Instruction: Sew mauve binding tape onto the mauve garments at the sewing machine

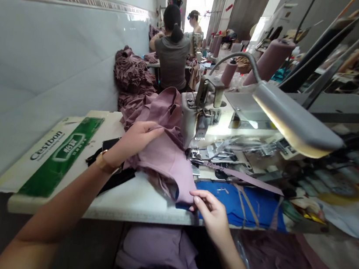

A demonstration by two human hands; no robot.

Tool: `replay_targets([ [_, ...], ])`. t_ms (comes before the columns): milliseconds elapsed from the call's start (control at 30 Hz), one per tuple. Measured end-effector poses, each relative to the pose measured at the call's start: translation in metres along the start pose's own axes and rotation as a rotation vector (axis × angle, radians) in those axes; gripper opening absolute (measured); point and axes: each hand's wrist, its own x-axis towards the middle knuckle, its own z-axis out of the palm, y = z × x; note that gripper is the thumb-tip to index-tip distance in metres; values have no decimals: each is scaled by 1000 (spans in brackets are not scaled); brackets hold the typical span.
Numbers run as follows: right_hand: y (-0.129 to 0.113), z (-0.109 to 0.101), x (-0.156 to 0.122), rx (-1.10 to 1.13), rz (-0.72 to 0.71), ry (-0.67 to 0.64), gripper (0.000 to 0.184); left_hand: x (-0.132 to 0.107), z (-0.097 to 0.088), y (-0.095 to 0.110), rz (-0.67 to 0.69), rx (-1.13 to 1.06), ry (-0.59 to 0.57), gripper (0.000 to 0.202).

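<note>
A mauve-pink garment (166, 161), perhaps underwear, lies over the front of a white sewing table (155, 215). At its upper left, my left hand (137, 140) is closed on a fold of the cloth; some of its fingertips are hidden. My right hand (211, 211) pinches the garment's lower right edge between thumb and fingers. Just beyond the cloth stands a sewing machine (188, 118), its needle area near the garment's right side. A narrow pink strip (249, 179) runs from the machine toward the right. Blue cloth (224, 200) lies beside my right hand.
A green-and-white Cestbon cardboard sheet (61, 154) covers the table's left side. Black items (117, 179) lie under my left wrist. A lamp (294, 118) overhangs the machine. Bunched mauve cloth (134, 75) is piled by the wall. A person (173, 54) sits ahead, another farther back.
</note>
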Motion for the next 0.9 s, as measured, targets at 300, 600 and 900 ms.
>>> replay_targets([
  [300, -19, 11, 36, -74, -78, 54, 30, -2, 31, -16, 347, 532, 384, 31],
  [600, -25, 13, 39, -448, -255, 88, 23, -79, 104, -20, 473, 532, -74, 34],
  [900, -47, 10, 49, -801, -242, -4, 33, -24, 81, -36, 420, 435, -137, 36],
])
